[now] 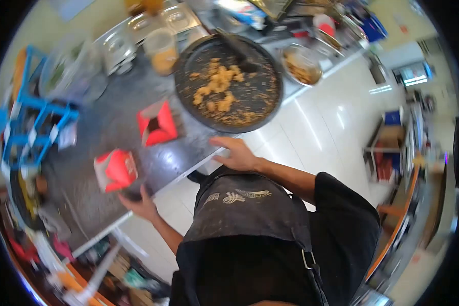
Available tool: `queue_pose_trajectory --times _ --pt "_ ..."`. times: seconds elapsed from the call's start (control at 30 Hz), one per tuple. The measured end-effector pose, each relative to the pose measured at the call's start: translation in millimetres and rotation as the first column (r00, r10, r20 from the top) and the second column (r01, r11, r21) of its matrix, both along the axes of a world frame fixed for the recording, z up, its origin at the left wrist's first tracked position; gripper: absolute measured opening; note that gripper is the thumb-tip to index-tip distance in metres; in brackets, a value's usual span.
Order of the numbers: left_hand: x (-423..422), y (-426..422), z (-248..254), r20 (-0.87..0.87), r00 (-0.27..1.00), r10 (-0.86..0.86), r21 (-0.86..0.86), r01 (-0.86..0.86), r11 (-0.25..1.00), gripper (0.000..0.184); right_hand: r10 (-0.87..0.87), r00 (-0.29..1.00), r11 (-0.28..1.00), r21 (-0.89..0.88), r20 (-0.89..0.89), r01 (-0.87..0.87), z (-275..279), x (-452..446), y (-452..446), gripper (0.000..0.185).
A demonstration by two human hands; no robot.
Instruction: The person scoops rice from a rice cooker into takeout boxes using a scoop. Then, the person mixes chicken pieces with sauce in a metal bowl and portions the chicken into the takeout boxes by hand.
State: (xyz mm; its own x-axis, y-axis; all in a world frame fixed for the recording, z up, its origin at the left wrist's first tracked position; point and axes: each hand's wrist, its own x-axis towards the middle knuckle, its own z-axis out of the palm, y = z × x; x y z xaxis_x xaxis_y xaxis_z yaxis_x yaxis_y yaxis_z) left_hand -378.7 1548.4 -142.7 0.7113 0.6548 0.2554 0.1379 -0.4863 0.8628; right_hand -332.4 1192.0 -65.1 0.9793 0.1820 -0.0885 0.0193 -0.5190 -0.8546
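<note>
My left hand (pixel 142 205) is at the front edge of the metal table, fingers apart and holding nothing. Just beyond its fingertips stands a red-and-white paper food box (pixel 118 171) with its top flaps folded over. Farther back is a second red paper box (pixel 158 124), its top partly open over a dark inside. My right hand (pixel 235 154) hovers by the table edge, thumb and fingers spread, with nothing in it. Beyond it lies a large round black pan (pixel 260 109) holding golden fried pieces (pixel 217 84), crumbs and a dark utensil (pixel 239 53).
A blue rack (pixel 41 115) and a clear plastic tub (pixel 69 71) stand at the left. Behind are a container of orange-brown food (pixel 162 53) and metal trays (pixel 181 18). Right of the pan is a bowl of brown food (pixel 302 65). Pale tiled floor (pixel 316 132) shows beyond.
</note>
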Motion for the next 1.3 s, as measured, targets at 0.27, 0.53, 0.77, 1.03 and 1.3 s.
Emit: queue_pose_trajectory --times 0.27,0.53,0.77,1.03,1.3 --pt "13.4 3.3 107.2 0.03 0.576 0.817 -0.173 -0.802 0.572 0.06 -0.678 0.542 0.632 0.016 0.496 0.775 74.4 62.4 -254.0 0.023" --pt "105.0 -204.4 181.5 0.792 0.609 -0.043 0.148 -0.123 0.981 0.027 -0.123 0.943 0.454 -0.828 0.308 0.33 42.0 195.9 -378.6 0.028" --pt "167.1 -506.8 196.4 0.015 0.548 -0.836 0.14 0.827 0.545 0.028 -0.874 0.483 0.334 0.645 -0.062 0.687 35.2 144.3 -329.2 0.021" --pt "210.4 -593.0 142.7 -0.098 0.491 -0.866 0.715 0.64 0.282 0.015 -0.365 0.855 -0.271 0.921 -0.368 0.28 -3.9 124.3 -326.3 0.033" --pt "211.9 -645.6 157.4 -0.213 0.6 -0.771 0.731 0.622 0.282 0.01 0.347 0.789 -0.313 0.73 -0.507 0.607 3.1 184.0 -373.6 0.051"
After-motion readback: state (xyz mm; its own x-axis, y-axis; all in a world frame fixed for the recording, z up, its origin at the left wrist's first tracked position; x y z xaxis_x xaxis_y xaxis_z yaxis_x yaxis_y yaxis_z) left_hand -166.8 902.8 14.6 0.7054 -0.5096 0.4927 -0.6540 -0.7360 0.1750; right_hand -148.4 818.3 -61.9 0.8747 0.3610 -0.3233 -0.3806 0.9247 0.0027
